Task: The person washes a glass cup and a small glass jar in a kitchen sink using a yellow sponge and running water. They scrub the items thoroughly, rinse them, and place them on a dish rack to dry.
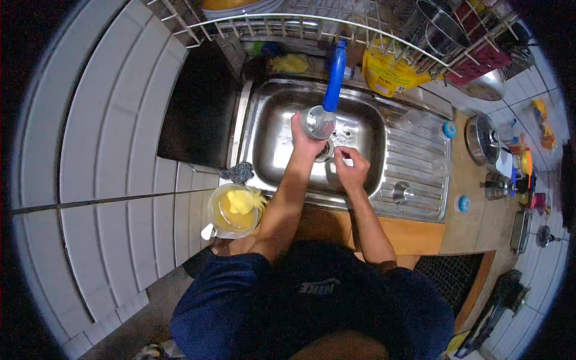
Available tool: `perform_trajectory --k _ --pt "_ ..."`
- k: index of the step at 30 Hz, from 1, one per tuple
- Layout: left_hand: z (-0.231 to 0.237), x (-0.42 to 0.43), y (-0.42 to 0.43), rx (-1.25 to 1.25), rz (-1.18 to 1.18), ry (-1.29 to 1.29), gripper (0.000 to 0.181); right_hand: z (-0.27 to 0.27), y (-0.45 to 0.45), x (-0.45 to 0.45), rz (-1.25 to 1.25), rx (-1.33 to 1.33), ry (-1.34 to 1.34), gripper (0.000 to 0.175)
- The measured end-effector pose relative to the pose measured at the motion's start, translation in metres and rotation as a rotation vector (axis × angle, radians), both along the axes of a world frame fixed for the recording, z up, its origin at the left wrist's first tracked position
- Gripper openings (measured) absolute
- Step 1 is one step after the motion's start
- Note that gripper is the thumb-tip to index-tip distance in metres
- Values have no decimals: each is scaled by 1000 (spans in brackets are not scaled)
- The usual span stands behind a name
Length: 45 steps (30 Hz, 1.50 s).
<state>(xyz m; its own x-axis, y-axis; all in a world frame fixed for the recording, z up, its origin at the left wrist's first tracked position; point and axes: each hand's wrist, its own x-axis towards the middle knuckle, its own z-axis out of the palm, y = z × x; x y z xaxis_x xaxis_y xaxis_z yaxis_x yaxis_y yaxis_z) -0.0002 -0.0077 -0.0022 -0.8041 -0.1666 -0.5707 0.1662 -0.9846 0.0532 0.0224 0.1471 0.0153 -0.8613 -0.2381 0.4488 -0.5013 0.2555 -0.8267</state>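
Observation:
My left hand (306, 141) holds a clear ribbed glass (318, 123) over the stainless steel sink basin (274, 157), right under the end of a blue faucet spout (333, 85). My right hand (353, 168) is to the right of the glass and apart from it, with its fingers curled and thumb near the fingertips; nothing shows in it. Below both hands lies the sink drain (325, 150). At the basin's lower left corner, a yellow sponge (241, 201) sits in a tub (218, 225) of yellowish liquid, beside a dark scouring pad (238, 173).
A white wire rack (288, 16) overhangs the sink's back. Clear containers and a metal cup (402, 192) stand on the ribbed drainboard (416, 171). Blue-capped items, a lidded pot (481, 139) and a moka pot (495, 186) are to the right. A yellow pouch (387, 72) stands behind.

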Motion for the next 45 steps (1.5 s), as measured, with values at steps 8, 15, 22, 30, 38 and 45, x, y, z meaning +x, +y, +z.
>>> perform_trajectory --k 8,15,22,30,38,45 --pt "-1 -1 5 -7 5 86 53 2 -3 2 -56 45 114 10" --pt "-5 -1 16 -293 -14 113 44 35 -50 -41 480 627 191 30" --pt "-22 8 18 -215 -18 300 45 17 -92 -39 -23 178 -477 39" --pt "-21 18 -5 -329 -52 172 46 5 -74 -37 208 523 282 44" --pt "-14 -3 15 -921 39 -680 60 -8 -28 -30 -74 84 237 31" --pt "-32 33 22 -1687 13 -804 75 -21 -1 -28 -210 125 51 33"
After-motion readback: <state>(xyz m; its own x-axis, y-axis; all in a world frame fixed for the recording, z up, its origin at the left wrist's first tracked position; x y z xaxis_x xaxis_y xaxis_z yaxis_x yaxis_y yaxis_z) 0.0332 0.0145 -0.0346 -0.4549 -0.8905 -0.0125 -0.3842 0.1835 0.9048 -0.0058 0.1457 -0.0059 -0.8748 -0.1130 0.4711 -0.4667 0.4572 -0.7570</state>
